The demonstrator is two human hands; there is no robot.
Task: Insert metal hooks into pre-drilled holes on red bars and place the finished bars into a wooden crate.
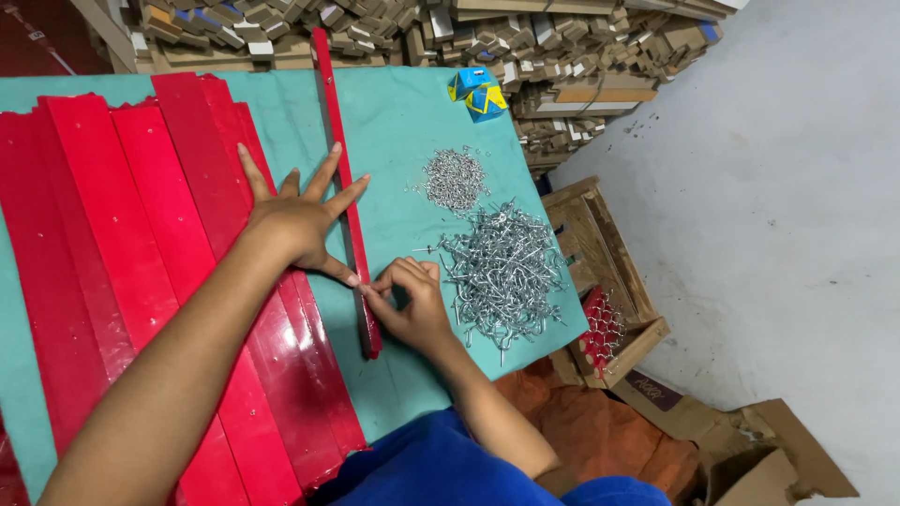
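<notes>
Pressing down with your left hand [298, 217], you are spreading its fingers flat across the stacked red strips [141, 244] and touching the single narrow red strip [349, 201] that is lying on the teal table cover [412, 112], running from far to near. Your right hand [411, 302] is pinched closed at that strip's near part, thumb and fingertips together; whatever it is gripping is too small to make out, possibly a screw.

You are risking a slip here: the strip looks glossy and narrow, so I judge it could skid sideways under uneven pressure. A small fastener could also tip or drop from your pinch.

Just right of your right hand, the pile of silver hooks [504, 267] is lying loose, and farther away the heap of small screws [455, 178] is sitting near it; a careless wrist could be scattering either. Farther still, two blue and yellow boxes [478, 94] are resting near the table's far edge. Off the table to the right, a wooden crate [605, 272] is standing on the floor.
</notes>
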